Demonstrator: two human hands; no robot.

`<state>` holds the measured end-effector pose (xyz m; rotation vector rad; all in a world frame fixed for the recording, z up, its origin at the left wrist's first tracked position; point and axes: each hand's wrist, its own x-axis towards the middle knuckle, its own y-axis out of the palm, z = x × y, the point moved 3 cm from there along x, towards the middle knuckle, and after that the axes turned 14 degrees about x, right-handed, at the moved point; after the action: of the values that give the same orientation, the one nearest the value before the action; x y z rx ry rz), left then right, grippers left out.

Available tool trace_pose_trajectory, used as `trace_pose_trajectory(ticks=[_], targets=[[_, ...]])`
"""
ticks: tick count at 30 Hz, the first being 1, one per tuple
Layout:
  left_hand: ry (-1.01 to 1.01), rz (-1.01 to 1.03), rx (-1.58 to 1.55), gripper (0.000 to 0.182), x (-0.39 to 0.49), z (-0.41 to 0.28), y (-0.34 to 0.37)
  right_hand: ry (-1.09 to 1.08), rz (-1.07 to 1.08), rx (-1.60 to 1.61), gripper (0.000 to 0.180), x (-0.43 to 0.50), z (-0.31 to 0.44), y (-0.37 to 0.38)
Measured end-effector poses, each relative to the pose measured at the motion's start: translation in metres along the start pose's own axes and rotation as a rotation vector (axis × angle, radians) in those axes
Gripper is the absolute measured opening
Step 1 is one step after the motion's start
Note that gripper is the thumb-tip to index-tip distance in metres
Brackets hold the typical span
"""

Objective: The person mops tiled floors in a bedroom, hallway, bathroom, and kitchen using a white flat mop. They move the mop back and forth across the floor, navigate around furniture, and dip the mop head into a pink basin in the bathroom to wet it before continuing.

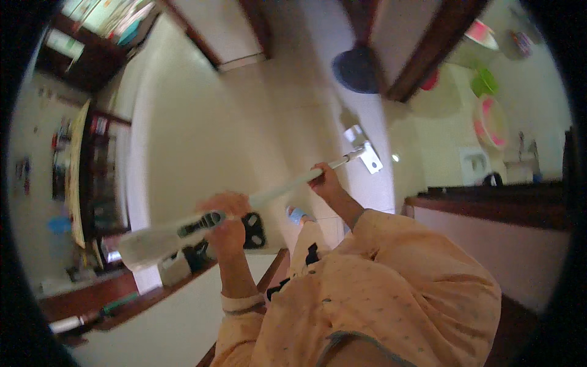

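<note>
A long-handled flat mop [286, 184] slants across the view, its pale handle running from lower left to upper right. My left hand [227, 215] is closed around the upper part, by a dark ribbed grip [202, 223]; that hand is blurred. Farther down the pole, my right hand [324, 178] grips the handle. The white mop head [370, 158] is on the pale tiled floor [257, 119], beside a doorway on the right. One of my feet, in a light blue slipper [299, 214], shows below the pole.
A dark round mat [357, 71] lies by the wooden door frame [412, 59]. Through the doorway are a pink-and-white basin [490, 123] and a green object [484, 82]. Dark wooden shelving [103, 169] holding several items stands left. A wood-edged ledge [160, 293] borders the lower left.
</note>
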<state>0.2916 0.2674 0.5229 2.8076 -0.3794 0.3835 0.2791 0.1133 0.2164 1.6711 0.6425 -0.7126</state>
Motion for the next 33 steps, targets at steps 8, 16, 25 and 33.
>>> trace_pose_trajectory(ticks=[8,16,25,33], targets=[[0.175,-1.006,0.313,0.015,-0.018,-0.095,-0.079,0.586,0.282,0.152,0.004,-0.025,-0.15,0.053],[0.417,-0.554,0.304,0.023,-0.053,-0.122,-0.131,0.523,-0.265,-0.309,0.015,0.001,-0.266,0.059],[0.471,-0.473,0.959,0.031,-0.075,-0.117,-0.114,0.861,-0.013,-0.265,0.004,0.042,-0.403,-0.057],[0.287,-0.288,0.897,0.024,-0.025,-0.085,-0.085,0.771,-0.201,-0.414,0.008,0.057,-0.34,-0.014]])
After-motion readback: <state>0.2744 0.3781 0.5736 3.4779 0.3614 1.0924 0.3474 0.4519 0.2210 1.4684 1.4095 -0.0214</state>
